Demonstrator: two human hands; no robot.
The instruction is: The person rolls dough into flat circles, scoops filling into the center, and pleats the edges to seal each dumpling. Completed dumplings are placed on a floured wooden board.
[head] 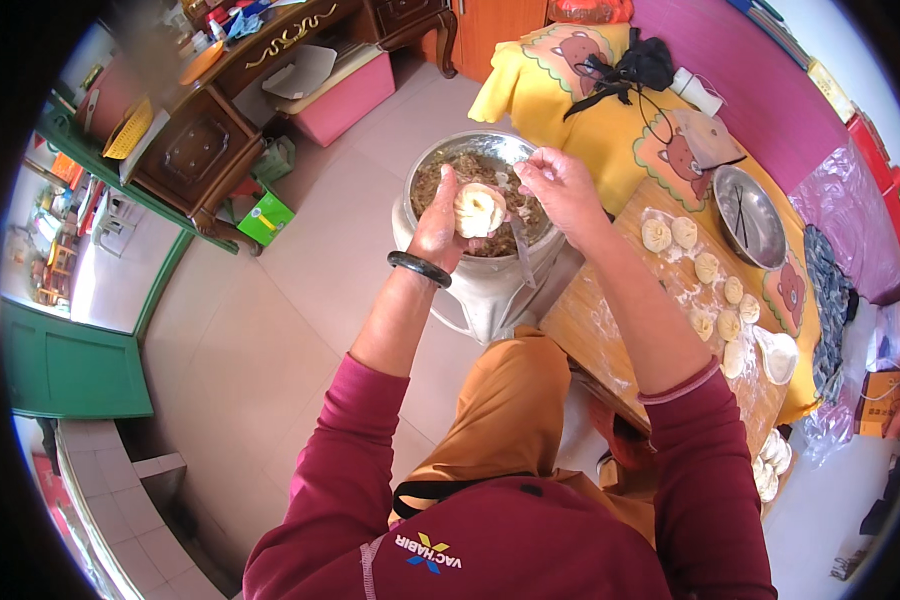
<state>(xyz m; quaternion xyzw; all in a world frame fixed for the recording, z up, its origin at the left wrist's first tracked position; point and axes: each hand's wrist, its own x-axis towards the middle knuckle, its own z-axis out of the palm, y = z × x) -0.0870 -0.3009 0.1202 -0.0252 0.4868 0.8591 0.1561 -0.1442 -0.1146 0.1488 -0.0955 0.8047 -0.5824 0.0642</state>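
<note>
On the palm and fingers of my left hand [444, 217] rests a pleated dough bun [479, 211] with a small opening at its top. My right hand [559, 187] is raised just right of the bun, its thumb and fingertips pinched together; whether a scrap of dough is between them I cannot tell. Both hands are over a metal bowl [487, 137] of brown chopped filling [461, 166]. A flat metal utensil [523, 255] leans over the bowl's near rim. Several pleated buns [728, 325] lie on the floured wooden board [596, 315] to the right.
On the yellow cloth [607, 161] stand a steel bowl [750, 217] with dark chopsticks and a black bag [645, 64]. More shaped dough pieces [772, 465] lie at lower right. A pink storage box [345, 105] and a green carton [266, 220] are on the floor at upper left.
</note>
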